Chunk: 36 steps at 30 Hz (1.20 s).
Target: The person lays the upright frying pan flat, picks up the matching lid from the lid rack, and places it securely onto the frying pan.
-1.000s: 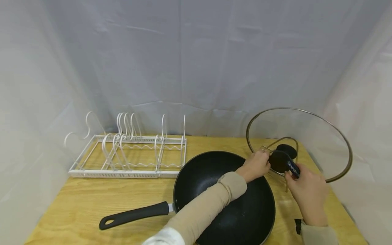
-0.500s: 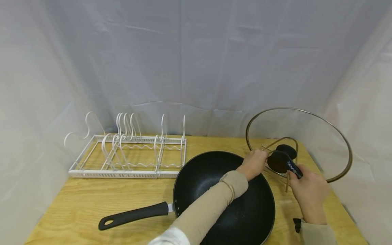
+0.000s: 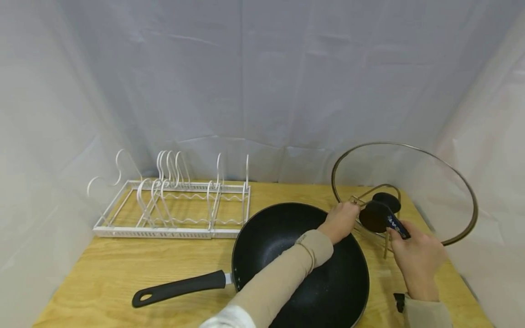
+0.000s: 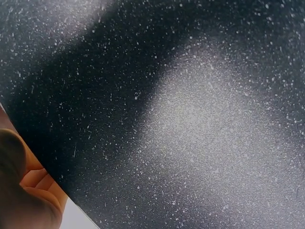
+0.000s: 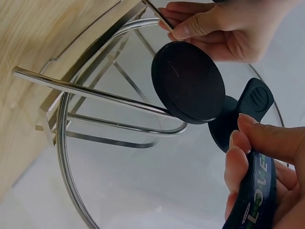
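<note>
On the right, a large clear glass lid (image 3: 476, 207) with a metal rim leans nearly upright in a metal wire stand (image 5: 95, 93). My right hand (image 3: 418, 255) grips the lid's black handle (image 5: 259, 191), which carries printed lettering. Beside that handle a flat black disc (image 5: 188, 81) shows in the right wrist view. My left hand (image 3: 343, 218) reaches across the black wok (image 3: 328, 278) and pinches a bar of the stand between thumb and fingers. The wok's dark speckled surface (image 4: 200, 119) fills most of the left wrist view, with some fingers at its lower left.
A white wire rack (image 3: 151, 233) with upright loops stands at the back left of the wooden table (image 3: 123, 269). The wok's long black handle (image 3: 180, 288) points left in front of it. Pale sheeting (image 3: 270, 82) encloses the back and sides.
The lid and its handle have shifted slightly right with my right hand. My left hand has eased back a little from the handle, staying at the stand. Wok and rack look unchanged.
</note>
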{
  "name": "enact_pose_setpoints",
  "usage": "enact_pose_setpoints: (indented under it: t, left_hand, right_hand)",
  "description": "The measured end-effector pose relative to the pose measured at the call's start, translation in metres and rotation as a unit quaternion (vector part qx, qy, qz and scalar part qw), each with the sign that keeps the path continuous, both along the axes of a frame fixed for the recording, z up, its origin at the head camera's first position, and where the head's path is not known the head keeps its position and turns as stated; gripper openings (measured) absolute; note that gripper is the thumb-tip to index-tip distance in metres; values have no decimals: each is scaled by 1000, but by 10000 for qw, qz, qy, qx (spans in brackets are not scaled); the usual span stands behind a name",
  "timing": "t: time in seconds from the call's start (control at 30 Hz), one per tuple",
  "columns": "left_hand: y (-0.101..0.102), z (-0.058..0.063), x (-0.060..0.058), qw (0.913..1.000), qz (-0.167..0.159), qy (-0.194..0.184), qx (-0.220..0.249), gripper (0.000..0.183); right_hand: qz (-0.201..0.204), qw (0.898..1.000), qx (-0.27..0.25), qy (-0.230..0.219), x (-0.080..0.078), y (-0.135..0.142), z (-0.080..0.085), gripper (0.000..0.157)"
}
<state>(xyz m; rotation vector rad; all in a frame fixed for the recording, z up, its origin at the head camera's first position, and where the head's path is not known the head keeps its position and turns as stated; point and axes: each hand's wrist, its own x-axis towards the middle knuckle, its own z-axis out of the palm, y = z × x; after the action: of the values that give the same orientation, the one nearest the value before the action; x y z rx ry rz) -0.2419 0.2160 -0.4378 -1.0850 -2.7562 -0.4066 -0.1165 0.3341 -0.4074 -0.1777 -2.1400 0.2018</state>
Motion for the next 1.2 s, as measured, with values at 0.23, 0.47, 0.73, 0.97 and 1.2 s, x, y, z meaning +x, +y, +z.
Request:
enact_pose_setpoints:
  t: [0.23,0.47,0.73,0.97,1.2]
  left_hand:
    - [0,1,0,10000,22,-65,-28,19]
    - [0,0,-1,9999,-46,-129,43,19]
    - [0,-1,0,10000,1,-62,-67,15]
    - [2,-1,1,9998,136,-40,-115,16]
    - [4,-1,2,9996,184,-111,-205,15]
  right_hand:
    - [-107,9994,-23,319,1,-2,3,26]
    - [-205,9981,-162,558,2,-4,12,23]
    - [-229,9979,106,604,11,-6,30,27]
    - [-216,9965,139,796,18,-11,45,28]
    - [-185,9950,8,986,23,-14,56,24]
